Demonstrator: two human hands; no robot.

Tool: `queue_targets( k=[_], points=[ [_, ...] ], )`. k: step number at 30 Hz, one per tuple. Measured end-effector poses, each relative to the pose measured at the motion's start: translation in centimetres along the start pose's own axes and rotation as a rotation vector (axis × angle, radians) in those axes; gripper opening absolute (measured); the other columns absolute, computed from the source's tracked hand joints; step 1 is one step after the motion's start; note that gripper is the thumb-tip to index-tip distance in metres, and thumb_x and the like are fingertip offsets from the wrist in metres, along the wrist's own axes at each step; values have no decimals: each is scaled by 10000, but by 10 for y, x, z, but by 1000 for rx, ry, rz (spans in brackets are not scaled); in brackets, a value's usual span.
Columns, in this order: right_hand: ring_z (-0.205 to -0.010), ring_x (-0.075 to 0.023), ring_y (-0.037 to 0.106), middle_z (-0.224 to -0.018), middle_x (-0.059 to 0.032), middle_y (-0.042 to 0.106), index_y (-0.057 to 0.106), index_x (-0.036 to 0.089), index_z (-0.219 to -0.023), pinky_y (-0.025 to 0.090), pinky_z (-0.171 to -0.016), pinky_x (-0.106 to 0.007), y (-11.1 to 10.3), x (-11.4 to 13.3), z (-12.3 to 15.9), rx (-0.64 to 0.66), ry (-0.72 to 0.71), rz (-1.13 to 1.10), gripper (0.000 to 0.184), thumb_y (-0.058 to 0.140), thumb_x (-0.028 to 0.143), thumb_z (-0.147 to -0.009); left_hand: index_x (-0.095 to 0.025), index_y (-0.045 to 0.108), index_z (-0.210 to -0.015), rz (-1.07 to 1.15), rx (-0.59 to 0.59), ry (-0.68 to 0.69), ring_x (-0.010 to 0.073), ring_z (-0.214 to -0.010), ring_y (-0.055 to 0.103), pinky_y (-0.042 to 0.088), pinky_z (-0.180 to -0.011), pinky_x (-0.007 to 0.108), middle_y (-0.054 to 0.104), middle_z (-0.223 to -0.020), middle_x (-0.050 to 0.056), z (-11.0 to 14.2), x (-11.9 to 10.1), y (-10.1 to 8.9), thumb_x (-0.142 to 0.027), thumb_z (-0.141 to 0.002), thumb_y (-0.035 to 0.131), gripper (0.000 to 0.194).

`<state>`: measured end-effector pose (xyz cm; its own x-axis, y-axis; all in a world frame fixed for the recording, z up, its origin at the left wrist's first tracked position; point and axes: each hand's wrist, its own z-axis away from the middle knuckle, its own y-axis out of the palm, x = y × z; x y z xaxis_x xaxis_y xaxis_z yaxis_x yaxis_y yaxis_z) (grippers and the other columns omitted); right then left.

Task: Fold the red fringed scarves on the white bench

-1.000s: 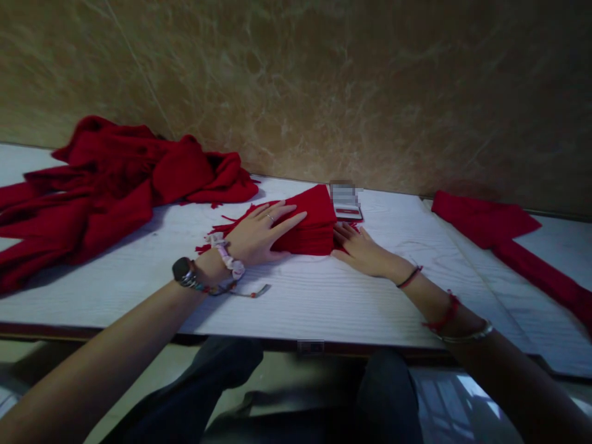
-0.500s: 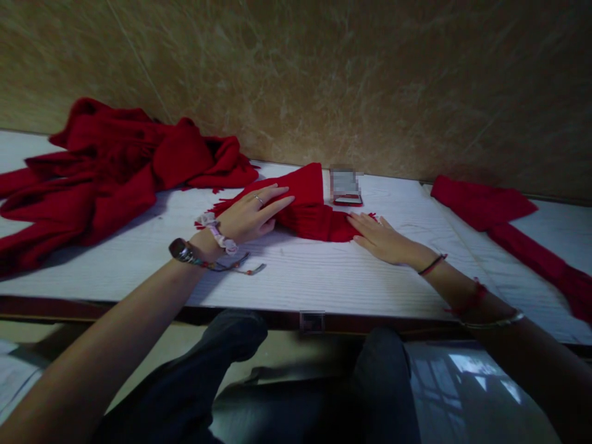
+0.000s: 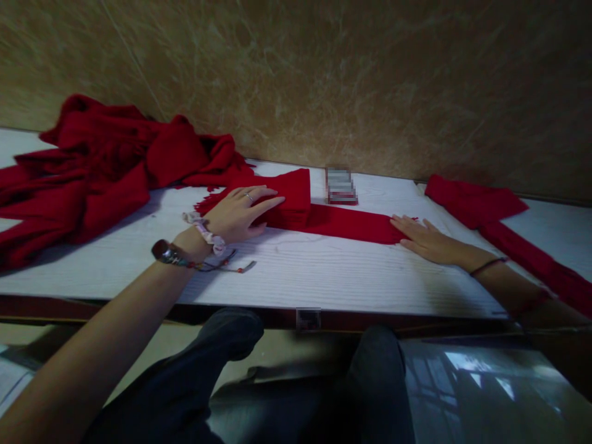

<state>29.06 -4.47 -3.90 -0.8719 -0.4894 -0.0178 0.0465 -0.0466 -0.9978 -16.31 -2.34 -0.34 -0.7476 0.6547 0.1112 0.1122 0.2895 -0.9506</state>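
A red fringed scarf (image 3: pixel 354 223) lies on the white wood-grain table (image 3: pixel 296 271). Its wider, folded part is on the left, and a narrow flat strip runs out to the right. My left hand (image 3: pixel 238 213) rests palm down on the folded part, fingers spread. At the strip's right end, my right hand (image 3: pixel 428 239) lies flat with its fingers stretched over the fringed edge. Part of the scarf is hidden under each hand.
A heap of red cloth (image 3: pixel 106 154) fills the table's left side. Another red scarf (image 3: pixel 476 203) lies folded at the right. A small blurred box-like item (image 3: pixel 341 185) sits behind the strip, near the marbled wall (image 3: pixel 296 80). My knees are below the table's front edge.
My right hand has moved right, and the scarf's bunched right end now lies stretched out as a long flat strip. My left hand stays on the folded part.
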Motion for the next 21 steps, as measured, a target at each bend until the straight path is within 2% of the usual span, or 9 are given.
queue_targets(
  k=[3, 5, 8, 13, 18, 21],
  points=[
    [-1326, -324, 200, -1457, -77, 275, 213, 242, -1417, 190, -1012, -648, -10, 7, -4, 2, 20, 17, 599, 255, 503, -880, -220, 344, -1355, -15, -36, -49, 269, -1213, 392, 328, -990, 417, 423, -1325, 95, -2, -5, 0, -412, -804, 497, 603],
    [-1332, -331, 178, -1462, -85, 264, 179, 228, -1426, 207, -1010, -642, -18, 20, -10, -80, 36, -1, 629, 275, 511, -873, -226, 326, -1365, -35, -52, -65, 280, -1231, 371, 309, -998, 434, 408, -1341, 98, -4, -7, 1, -459, -802, 509, 636],
    [-1342, -316, 160, -1474, -93, 232, 139, 211, -1434, 222, -1026, -606, -28, 51, -26, -217, 18, -41, 639, 262, 504, -881, -242, 295, -1381, -57, -66, -66, 284, -1292, 286, 268, -1027, 447, 338, -1402, 87, -7, -10, 4, -453, -811, 515, 646],
    [-1341, -286, 195, -1466, -94, 252, 214, 217, -1416, 233, -1025, -589, -22, 102, -57, -194, -69, -55, 583, 227, 486, -899, -250, 242, -1402, -33, -38, -78, 285, -1323, 235, 276, -1030, 455, 294, -1435, 79, -7, -7, 6, -393, -820, 528, 665],
    [-1334, -265, 228, -1455, -103, 271, 259, 189, -1402, 232, -1034, -563, -8, 106, -66, -149, -92, -6, 564, 196, 461, -912, -220, 257, -1399, -24, -45, -83, 301, -1329, 220, 310, -1018, 469, 246, -1455, 108, -7, 0, 8, -317, -813, 550, 662],
    [-1338, -252, 218, -1459, -93, 263, 259, 186, -1403, 221, -1049, -535, -7, 100, -65, -146, -115, 8, 562, 187, 453, -913, -222, 326, -1373, -23, -23, -90, 293, -1315, 264, 332, -1014, 454, 303, -1431, 107, -8, 5, 11, -233, -815, 526, 593]
  ],
)
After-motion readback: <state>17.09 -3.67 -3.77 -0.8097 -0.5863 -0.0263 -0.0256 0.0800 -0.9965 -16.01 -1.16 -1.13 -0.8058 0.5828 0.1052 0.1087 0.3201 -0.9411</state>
